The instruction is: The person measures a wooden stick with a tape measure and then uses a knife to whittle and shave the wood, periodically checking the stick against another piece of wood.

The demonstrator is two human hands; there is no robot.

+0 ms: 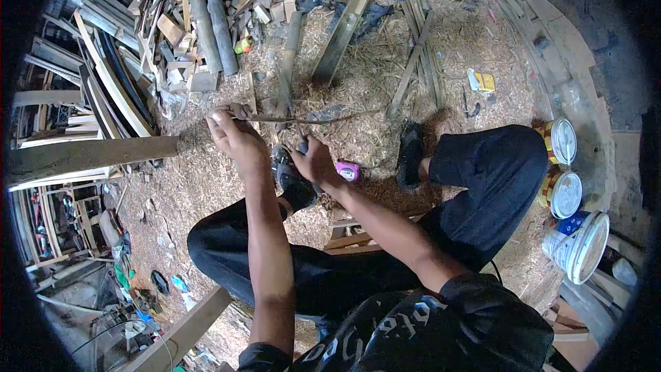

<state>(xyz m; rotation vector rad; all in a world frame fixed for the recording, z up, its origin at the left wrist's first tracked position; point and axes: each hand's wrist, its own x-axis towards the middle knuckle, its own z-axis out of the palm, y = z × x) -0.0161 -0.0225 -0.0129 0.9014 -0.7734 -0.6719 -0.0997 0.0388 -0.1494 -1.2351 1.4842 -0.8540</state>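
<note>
My left hand [237, 139] is closed around one end of a thin dark strip [330, 121], which reaches out to the right just above the floor. My right hand [317, 160] grips a dark-handled tool [303, 145], its narrow end up against the strip; its exact kind is hard to make out. Beneath my hands is my shoe [284, 165]. A pink tape measure [348, 171] lies on the shavings just right of my right hand.
Wood offcuts [179, 31] and two round logs [213, 24] are piled at the far left. Loose planks [341, 38] lie ahead. Several buckets [575, 244] stand at the right. A thick beam [89, 158] juts in from the left. Shavings cover the floor.
</note>
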